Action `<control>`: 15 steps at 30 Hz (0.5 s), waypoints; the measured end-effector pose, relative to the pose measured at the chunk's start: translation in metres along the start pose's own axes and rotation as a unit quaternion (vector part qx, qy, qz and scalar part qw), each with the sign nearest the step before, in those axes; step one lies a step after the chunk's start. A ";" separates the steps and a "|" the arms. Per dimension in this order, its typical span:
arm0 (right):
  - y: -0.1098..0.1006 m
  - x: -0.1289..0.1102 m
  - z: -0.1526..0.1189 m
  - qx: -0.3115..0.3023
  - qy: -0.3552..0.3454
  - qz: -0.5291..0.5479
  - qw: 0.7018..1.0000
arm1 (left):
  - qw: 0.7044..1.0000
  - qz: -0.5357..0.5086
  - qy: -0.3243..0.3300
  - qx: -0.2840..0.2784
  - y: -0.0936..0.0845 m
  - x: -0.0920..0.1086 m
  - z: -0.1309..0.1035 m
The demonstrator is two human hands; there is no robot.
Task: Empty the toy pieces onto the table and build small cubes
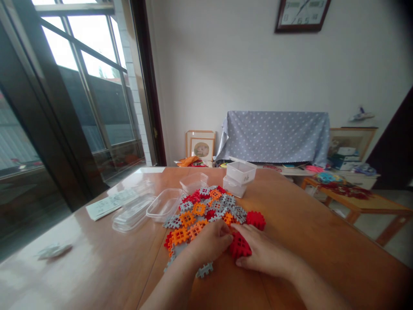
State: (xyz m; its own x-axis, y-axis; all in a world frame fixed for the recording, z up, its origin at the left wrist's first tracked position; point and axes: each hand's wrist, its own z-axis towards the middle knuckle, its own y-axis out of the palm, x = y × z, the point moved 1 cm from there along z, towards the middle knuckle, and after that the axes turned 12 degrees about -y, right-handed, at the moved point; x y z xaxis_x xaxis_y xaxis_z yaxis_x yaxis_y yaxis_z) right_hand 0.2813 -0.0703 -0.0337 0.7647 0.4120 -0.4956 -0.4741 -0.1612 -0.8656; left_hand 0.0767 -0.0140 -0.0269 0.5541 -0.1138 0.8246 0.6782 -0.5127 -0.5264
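Observation:
A red block of notched plastic building tiles (240,246) rests on the table between my hands. My right hand (258,247) wraps round its right side, thumb at the near edge and fingers over the far edge. Against its left side is my left hand (214,237), fingers curled and thumb pressed in; anything inside that pinch is hidden. Beyond both hands spreads a loose pile of orange, grey and red notched tiles (199,209). Another red stack of tiles (256,220) stands just past my right hand. A single grey tile (204,270) lies below my left wrist.
Clear plastic tubs (164,204) and stacked lids (134,214) stand left of the pile, with a paper sheet (111,204) beside them. Two white lidded boxes (240,173) are stacked behind it. A small crumpled packet (54,250) lies at the left on the wooden table (306,232).

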 end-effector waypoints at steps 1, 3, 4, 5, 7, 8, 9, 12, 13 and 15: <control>0.001 0.002 0.000 -0.002 0.001 0.004 1.000 | 1.000 0.006 -0.001 0.003 0.000 0.001 -0.001; 0.001 0.004 0.000 -0.004 0.000 0.010 1.000 | 1.000 0.013 -0.004 0.002 -0.001 0.002 -0.002; 0.001 0.005 -0.001 -0.004 0.001 0.013 1.000 | 1.000 0.014 -0.005 0.000 -0.001 0.003 -0.002; -0.001 0.005 -0.001 -0.003 0.003 0.017 1.000 | 1.000 0.014 -0.007 -0.002 -0.001 0.003 -0.003; -0.004 0.004 -0.004 -0.001 0.010 0.030 0.999 | 1.000 0.014 -0.010 -0.003 -0.001 0.003 -0.003; -0.007 0.004 -0.005 -0.002 0.014 0.038 0.999 | 1.000 0.015 -0.010 -0.001 -0.001 0.003 -0.003; -0.009 0.003 -0.008 -0.003 0.017 0.047 0.999 | 1.000 0.016 -0.009 0.001 -0.001 0.003 -0.004; -0.016 0.004 -0.014 -0.009 0.020 0.074 0.997 | 1.000 0.019 -0.003 0.005 -0.001 0.004 -0.005; -0.018 0.005 -0.016 -0.008 0.021 0.082 0.996 | 1.000 0.019 -0.004 0.003 -0.002 0.005 -0.006; -0.019 0.008 -0.018 0.001 0.022 0.095 0.995 | 1.000 0.020 -0.008 -0.002 -0.002 0.007 -0.007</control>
State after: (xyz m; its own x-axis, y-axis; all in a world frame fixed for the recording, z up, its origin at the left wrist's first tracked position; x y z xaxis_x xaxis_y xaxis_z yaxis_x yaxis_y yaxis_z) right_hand 0.3040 -0.0802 -0.0222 0.6790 0.3341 -0.6537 -0.6132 -0.2315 -0.7553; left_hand 0.0758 -0.0196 -0.0187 0.5884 -0.1196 0.7997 0.6536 -0.5120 -0.5574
